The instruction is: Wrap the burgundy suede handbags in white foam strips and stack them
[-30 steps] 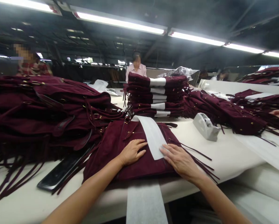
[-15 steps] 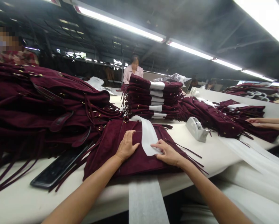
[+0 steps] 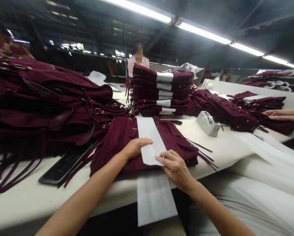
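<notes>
A maroon fringed bag [image 3: 117,141] lies flat on the table in front of me. A white strip [image 3: 150,139], paper or thin foam, runs across its top, and a lower length of white strip [image 3: 156,200] hangs from under the bag over the table edge. My left hand [image 3: 135,147] lies flat at the strip's left edge, fingers stretched and pressing on it. At the strip's near right corner, my right hand [image 3: 175,165] pinches the edge between thumb and fingers. Thin fringe cords trail from the bag's right side.
A tape dispenser [image 3: 207,124] stands to the right. Behind the bag rises a stack of banded maroon bags [image 3: 144,88]. On the left are a large pile of bags [image 3: 63,82] and a black tray-like item [image 3: 63,167]. A co-worker's hands [image 3: 276,113] touch bags at far right.
The strip, curled and slanting before, now lies straight and flat along the bag. My left hand has shifted from the bag onto the strip's edge. The view has tilted slightly.
</notes>
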